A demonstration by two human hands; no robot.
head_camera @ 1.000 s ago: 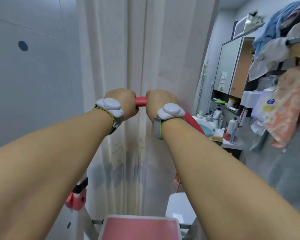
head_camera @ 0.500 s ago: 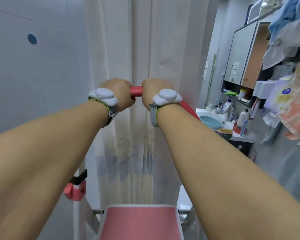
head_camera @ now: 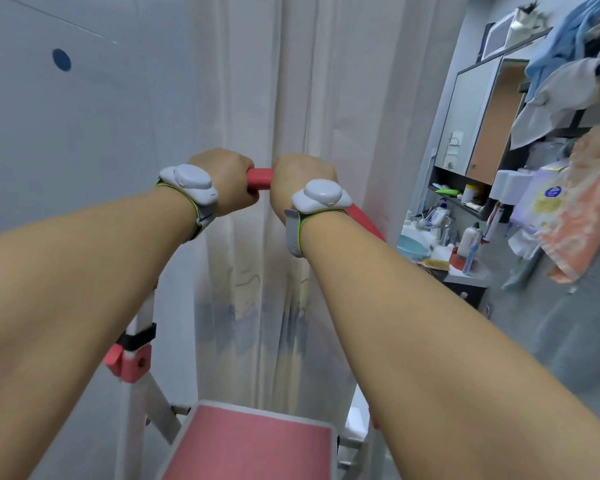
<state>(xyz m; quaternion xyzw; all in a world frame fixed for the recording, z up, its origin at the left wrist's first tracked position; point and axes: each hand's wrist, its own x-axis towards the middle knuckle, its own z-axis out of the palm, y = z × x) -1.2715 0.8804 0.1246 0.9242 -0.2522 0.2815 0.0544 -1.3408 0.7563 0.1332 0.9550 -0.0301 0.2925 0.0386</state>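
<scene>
Head view: we grip the red ladder handrail (head_camera: 260,178) at frame centre, left hand (head_camera: 227,180) and right hand (head_camera: 303,178) both clamped round it; pink step (head_camera: 253,445) at lower centre.

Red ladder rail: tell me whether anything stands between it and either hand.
Nothing visible does. The left hand and the right hand both hold the red rail directly, with a short bare stretch between them.
</scene>
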